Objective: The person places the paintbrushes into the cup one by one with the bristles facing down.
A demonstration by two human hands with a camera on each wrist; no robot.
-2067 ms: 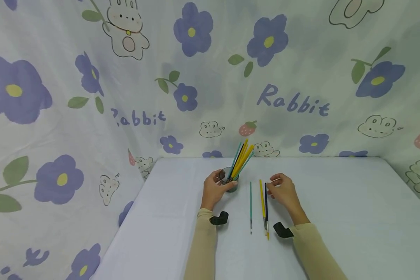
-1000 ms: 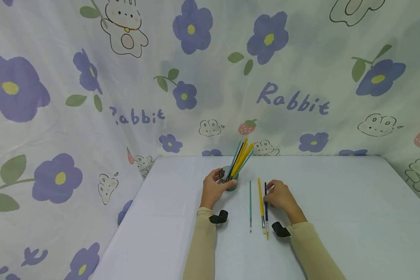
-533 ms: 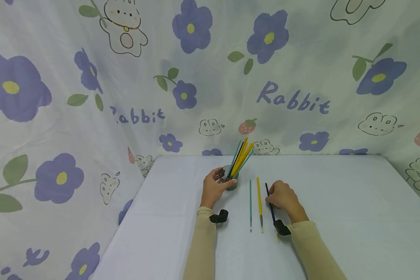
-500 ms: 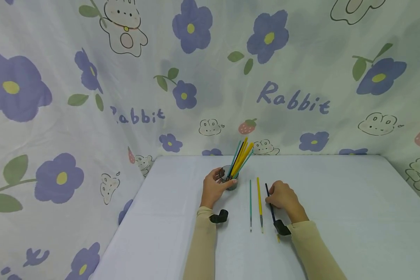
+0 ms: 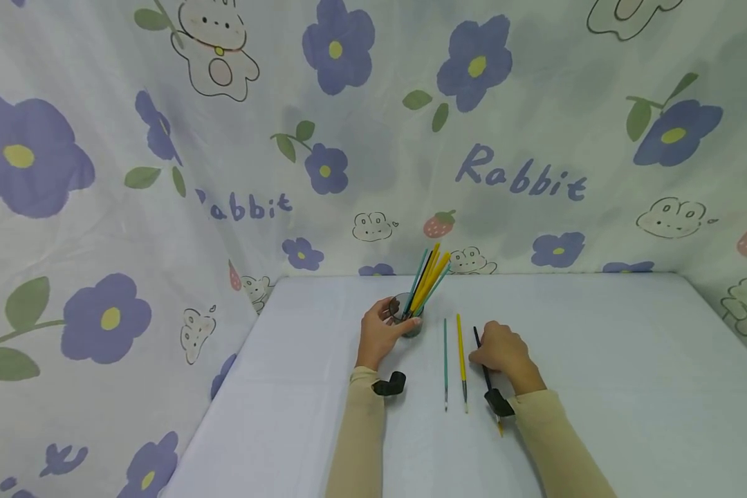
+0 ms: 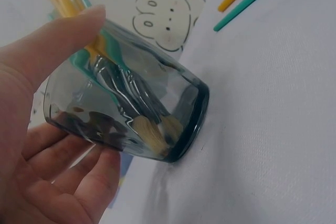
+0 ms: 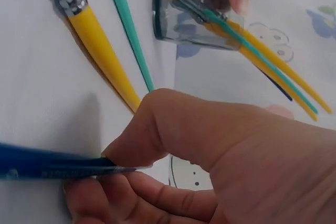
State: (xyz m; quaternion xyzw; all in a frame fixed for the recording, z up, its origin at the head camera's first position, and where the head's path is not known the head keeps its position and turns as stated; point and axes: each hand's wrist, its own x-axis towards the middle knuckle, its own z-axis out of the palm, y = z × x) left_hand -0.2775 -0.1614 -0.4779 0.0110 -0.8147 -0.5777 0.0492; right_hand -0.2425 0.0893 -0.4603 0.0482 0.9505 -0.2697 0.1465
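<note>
My left hand (image 5: 381, 337) grips a clear glass (image 6: 152, 77) that stands on the white table, thumb on the near side and fingers around the far side. Several paintbrushes (image 5: 431, 282) lean in it, bristles down, with yellow, teal and dark handles. My right hand (image 5: 504, 351) pinches a dark blue paintbrush (image 7: 47, 163) between thumb and fingers. In the head view its bristle end points toward me, partly behind the wrist camera. To its left lie a yellow paintbrush (image 5: 461, 353) and a teal paintbrush (image 5: 445, 360), side by side and bristles toward me.
A white cloth covers the table (image 5: 597, 360). Behind and to the left hangs a curtain (image 5: 398, 138) printed with purple flowers and rabbits. A black wrist camera (image 5: 391, 384) juts from the left sleeve, and another camera (image 5: 496, 402) from the right.
My right hand has come down onto the dark blue paintbrush and taken hold of it. Its bristle end has swung right, away from the yellow paintbrush. My left hand stays on the glass.
</note>
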